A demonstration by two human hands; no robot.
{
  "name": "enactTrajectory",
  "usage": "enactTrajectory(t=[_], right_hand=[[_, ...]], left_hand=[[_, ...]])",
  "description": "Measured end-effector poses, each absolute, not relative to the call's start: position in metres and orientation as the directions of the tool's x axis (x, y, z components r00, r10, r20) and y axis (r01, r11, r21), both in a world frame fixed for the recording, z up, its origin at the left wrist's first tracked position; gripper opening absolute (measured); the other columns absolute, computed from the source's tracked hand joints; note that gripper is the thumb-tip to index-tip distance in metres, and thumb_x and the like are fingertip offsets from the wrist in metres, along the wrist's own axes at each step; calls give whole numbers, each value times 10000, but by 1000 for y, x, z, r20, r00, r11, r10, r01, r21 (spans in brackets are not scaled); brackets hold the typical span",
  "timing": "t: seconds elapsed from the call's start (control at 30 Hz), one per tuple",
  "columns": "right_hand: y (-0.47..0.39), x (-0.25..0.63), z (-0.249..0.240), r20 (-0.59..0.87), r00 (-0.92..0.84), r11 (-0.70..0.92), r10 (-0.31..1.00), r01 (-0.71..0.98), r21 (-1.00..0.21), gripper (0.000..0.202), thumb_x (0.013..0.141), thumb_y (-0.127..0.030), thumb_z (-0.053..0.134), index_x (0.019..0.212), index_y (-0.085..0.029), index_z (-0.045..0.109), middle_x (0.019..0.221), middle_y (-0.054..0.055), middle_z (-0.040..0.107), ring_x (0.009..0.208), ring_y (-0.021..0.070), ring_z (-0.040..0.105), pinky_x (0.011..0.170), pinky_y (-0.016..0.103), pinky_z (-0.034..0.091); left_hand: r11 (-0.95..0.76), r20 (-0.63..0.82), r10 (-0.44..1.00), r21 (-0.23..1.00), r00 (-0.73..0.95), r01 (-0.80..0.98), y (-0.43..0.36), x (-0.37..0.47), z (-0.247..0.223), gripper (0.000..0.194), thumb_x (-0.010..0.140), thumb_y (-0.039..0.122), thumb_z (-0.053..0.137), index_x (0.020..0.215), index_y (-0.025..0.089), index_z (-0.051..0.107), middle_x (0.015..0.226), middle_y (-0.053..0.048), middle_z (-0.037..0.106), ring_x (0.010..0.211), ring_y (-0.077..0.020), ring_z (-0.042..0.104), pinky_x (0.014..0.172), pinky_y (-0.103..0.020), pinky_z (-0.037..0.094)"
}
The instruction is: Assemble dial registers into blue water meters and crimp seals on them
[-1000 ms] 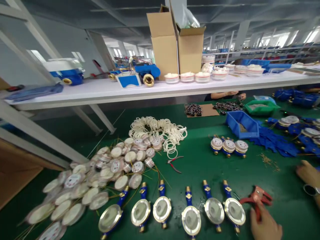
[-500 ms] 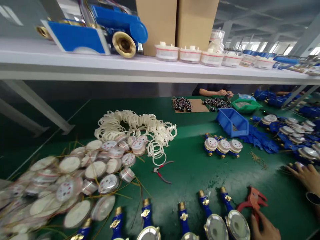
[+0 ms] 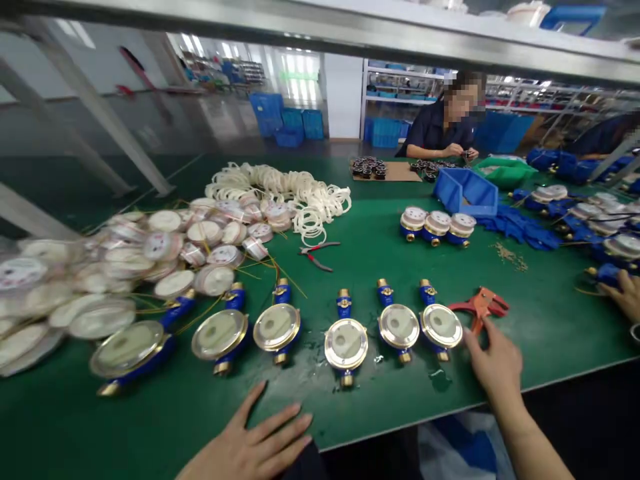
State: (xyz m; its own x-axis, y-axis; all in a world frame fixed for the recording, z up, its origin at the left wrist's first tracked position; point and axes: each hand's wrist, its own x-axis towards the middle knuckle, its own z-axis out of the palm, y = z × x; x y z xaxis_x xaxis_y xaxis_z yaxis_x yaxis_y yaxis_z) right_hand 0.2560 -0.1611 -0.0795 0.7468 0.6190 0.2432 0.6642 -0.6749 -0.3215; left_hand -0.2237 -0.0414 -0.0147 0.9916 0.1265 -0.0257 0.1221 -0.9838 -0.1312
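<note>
My left hand (image 3: 255, 440) lies on the green table near its front edge, fingers spread, holding nothing. My right hand (image 3: 495, 360) is beside the red-orange cutter (image 3: 483, 303); its fingers touch or almost touch the lower handle, and whether they grip it I cannot tell. A row of blue and brass meter bodies with round glass faces lies in front of me; the rightmost one (image 3: 442, 327) is just left of my right hand, and another (image 3: 276, 327) lies beyond my left hand.
Clear-wrapped round dials (image 3: 173, 283) and white rings (image 3: 310, 223) cover the left. Pliers (image 3: 317, 255) lie mid-table, with three meters (image 3: 437, 223) and a blue bin (image 3: 463, 193) behind. A person (image 3: 443, 130) sits across; another person's hand (image 3: 625, 293) is at far right.
The view has tilted down and drawn back, so the whole meter row shows. My left hand has come into view. My right hand is still by the cutter.
</note>
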Motion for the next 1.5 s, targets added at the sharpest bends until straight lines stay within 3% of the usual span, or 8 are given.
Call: enactTrajectory(t=[0.03, 0.1, 0.17, 0.33, 0.5, 0.7, 1.27, 1.5], right_hand=[[-163, 257, -80, 253, 718, -646, 648, 695, -317, 654, 832, -613, 331, 1300, -177, 470, 1218, 151, 570, 1065, 344, 537, 910, 503, 368], [-169, 259, -79, 267, 623, -551, 735, 778, -300, 641, 846, -595, 327, 1312, -172, 451, 1290, 147, 515, 1121, 328, 499, 935, 487, 349], [-173, 261, -76, 283, 564, -493, 776, 822, -284, 667, 842, -596, 360, 1332, -147, 418, 1296, 156, 505, 1140, 318, 472, 942, 465, 342], [-177, 259, -66, 355, 590, -535, 725, 807, -248, 614, 848, -561, 427, 1310, -156, 437, 1181, 146, 576, 1095, 313, 456, 955, 477, 274], [-177, 264, -69, 339, 618, -574, 710, 786, -231, 525, 900, -442, 390, 1306, -112, 438, 1154, 189, 574, 1061, 286, 463, 935, 429, 268], [-176, 260, -69, 354, 626, -580, 695, 779, -238, 449, 918, -339, 377, 1293, -107, 458, 1116, 169, 602, 1025, 265, 498, 919, 388, 285], [-166, 260, -81, 368, 613, -563, 699, 789, -245, 460, 921, -340, 345, 1297, -100, 459, 1172, 167, 589, 1053, 279, 518, 922, 414, 311], [-172, 271, -92, 421, 545, -491, 725, 838, -239, 471, 897, -187, 253, 1308, -19, 411, 1190, 207, 569, 1094, 265, 522, 920, 402, 357]], left_hand=[[-982, -48, 91, -169, 995, 82, -47, -219, -4, 664, 806, -32, 422, 1339, 361, 385, 1414, 91, 418, 1337, -140, 333, 1117, -554, -108], [-975, -63, 101, -204, 993, 87, -54, -209, 12, 779, 772, -113, 370, 1383, 363, 293, 1456, 76, 352, 1371, -168, 260, 1044, -611, -215], [-974, -91, 145, -187, 985, 127, -56, -201, 20, 767, 789, -99, 365, 1394, 363, 268, 1451, 50, 369, 1378, -182, 242, 1049, -607, -210], [-981, -190, 191, -69, 963, 180, -59, -194, 22, 625, 903, 174, 465, 1414, 386, 176, 1441, -2, 394, 1375, -219, 251, 1067, -633, -128], [-973, -241, 223, -110, 944, 202, -62, -190, 16, 850, 768, -99, 364, 1422, 382, 115, 1487, 8, 302, 1387, -251, 199, 1042, -681, -97], [-960, -234, 247, -194, 940, 203, -66, -195, 11, 938, 699, -162, 292, 1420, 395, 67, 1492, -4, 281, 1398, -224, 162, 1031, -710, -58], [-977, -85, 173, -143, 981, 160, -61, -205, 9, 964, 649, -181, 300, 1411, 394, 164, 1462, 21, 351, 1385, -205, 200, 1068, -670, -66], [-977, -54, 174, -138, 983, 165, -63, -206, 11, 767, 803, -56, 386, 1412, 375, 207, 1439, 16, 393, 1380, -196, 234, 1058, -614, -177]])
